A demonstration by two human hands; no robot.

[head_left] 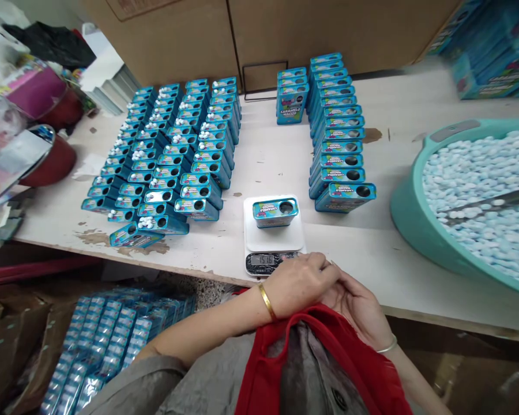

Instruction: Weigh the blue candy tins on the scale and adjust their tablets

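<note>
In front of my body, at the table's front edge, my left hand [300,283] and my right hand [358,302] meet, fingers overlapping. Both have curled fingers; whatever may be between them is hidden. A white digital scale [249,237] stands just beyond my left hand, its display [263,261] showing digits. On its platform rests a blue candy tin [274,213] with a round dark opening at the right of its top. Neither hand touches this tin.
Left on the table [268,155] stand rows of blue tins [199,204], many topped with white candies. More tins [343,196] line up right of the scale. A teal tub [409,196] of pale candies holds a metal scoop [501,202]. Packed tins [112,328] lie below.
</note>
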